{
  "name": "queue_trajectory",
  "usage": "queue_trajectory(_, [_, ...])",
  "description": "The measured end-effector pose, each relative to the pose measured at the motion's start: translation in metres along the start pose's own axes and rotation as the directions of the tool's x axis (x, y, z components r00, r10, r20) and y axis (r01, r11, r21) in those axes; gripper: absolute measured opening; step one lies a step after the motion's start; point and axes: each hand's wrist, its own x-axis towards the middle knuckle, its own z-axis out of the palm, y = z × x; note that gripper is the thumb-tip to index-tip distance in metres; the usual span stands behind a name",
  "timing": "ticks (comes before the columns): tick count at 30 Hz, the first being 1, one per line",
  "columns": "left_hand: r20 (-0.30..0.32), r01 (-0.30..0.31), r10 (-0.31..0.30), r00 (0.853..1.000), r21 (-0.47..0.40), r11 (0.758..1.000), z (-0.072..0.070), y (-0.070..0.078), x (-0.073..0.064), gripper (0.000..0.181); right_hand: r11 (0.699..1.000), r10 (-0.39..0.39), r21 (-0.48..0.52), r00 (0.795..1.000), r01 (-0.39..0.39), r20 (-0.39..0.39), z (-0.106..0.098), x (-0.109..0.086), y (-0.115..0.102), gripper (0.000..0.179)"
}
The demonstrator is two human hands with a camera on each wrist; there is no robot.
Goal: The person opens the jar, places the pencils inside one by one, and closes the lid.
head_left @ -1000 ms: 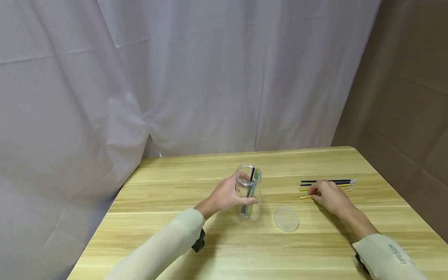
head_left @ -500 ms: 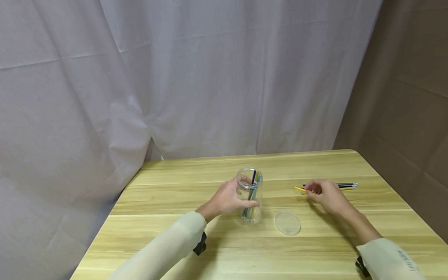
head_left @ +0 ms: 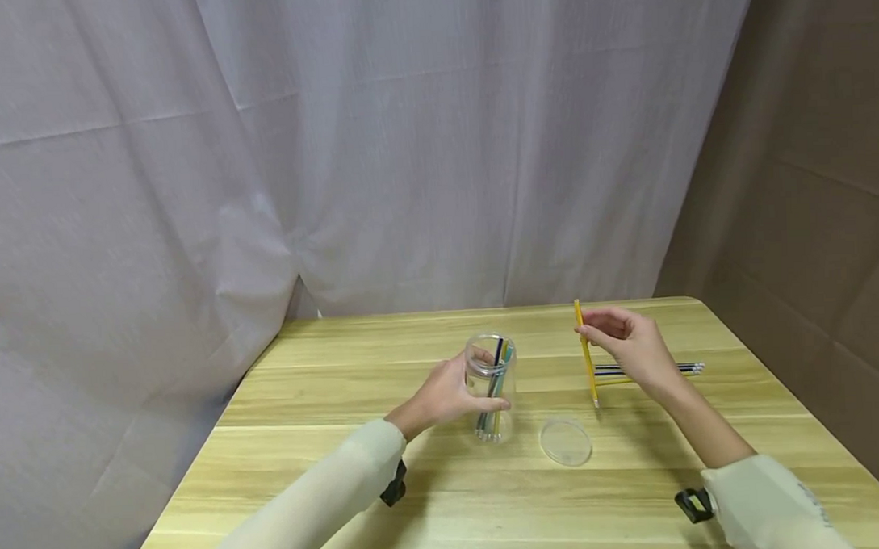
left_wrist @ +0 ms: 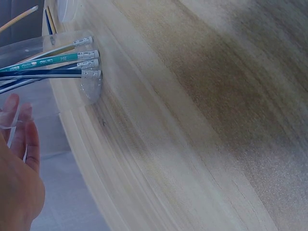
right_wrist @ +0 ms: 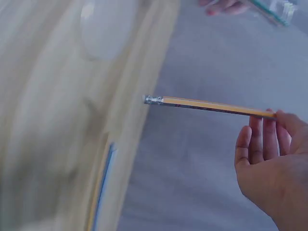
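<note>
Behind, grey drapes (head_left: 406,146) border the striped table (head_left: 477,507); left grip (head_left: 444,391) clasps jar (head_left: 499,379), right grip (head_left: 637,347) pencil (head_left: 587,362).

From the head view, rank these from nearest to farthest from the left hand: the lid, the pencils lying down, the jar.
1. Clear jar: in the left hand's grip.
2. Clear round lid: on the table, right of the jar.
3. Lying pencils: farther right, partly hidden by the right hand.
</note>
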Motion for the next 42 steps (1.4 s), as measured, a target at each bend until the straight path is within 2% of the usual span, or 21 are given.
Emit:
queue_trajectory(2, [-0.001,0.0,0.0,1.0,-0.001,1.0,0.0,0.0,0.0,0.079,0.996,-0.005,0.083,1.0,0.006,-0.014,0.002,0.003,-0.011,0.031])
queue_trajectory(5, [-0.001,0.002,-0.002,1.0,0.002,1.0,0.0,0.0,0.001,0.079,0.975,-0.02,0.222,0.999,0.029,-0.04,0.004,0.009,-0.028,0.025])
queue_trajectory(8, [-0.002,0.005,-0.005,1.0,0.006,1.0,0.0,0.0,0.001,0.079,0.931,-0.032,0.361,0.997,0.054,-0.067,0.007,0.015,-0.045,0.019])
queue_trajectory(12, [-0.006,0.003,-0.003,1.0,0.01,1.0,-0.002,0.001,0.001,0.079,0.87,-0.037,0.486,0.994,0.083,-0.103,0.012,0.022,-0.062,0.016])
queue_trajectory(19, [-0.009,-0.007,0.007,1.0,0.01,1.0,-0.002,0.001,0.002,0.08,0.777,-0.044,0.613,0.983,0.147,-0.18,0.019,0.029,-0.087,0.019])
queue_trajectory(27, [-0.012,-0.017,0.017,1.0,0.003,1.0,-0.001,-0.001,0.004,0.076,0.709,-0.022,0.659,0.941,0.253,-0.337,0.025,0.036,-0.109,0.016])
queue_trajectory(29, [-0.012,-0.02,0.02,1.0,0.001,1.0,-0.001,-0.001,0.004,0.076,0.706,-0.023,0.66,0.939,0.258,-0.342,0.031,0.037,-0.109,0.017])
queue_trajectory(31, [-0.012,-0.025,0.025,1.0,-0.002,1.0,-0.002,-0.001,0.005,0.075,0.725,-0.033,0.641,0.942,0.253,-0.335,0.038,0.037,-0.106,0.017])
queue_trajectory(37, [-0.013,-0.03,0.03,0.999,0.02,0.999,-0.002,-0.001,0.005,0.076,0.832,-0.077,0.521,0.971,0.189,-0.228,0.062,0.029,-0.086,0.018])
queue_trajectory(42, [-0.02,-0.016,0.017,1.0,0.029,0.999,-0.001,0.0,0.004,0.079,0.898,-0.059,0.425,0.987,0.117,-0.148,0.077,0.02,-0.069,0.022])
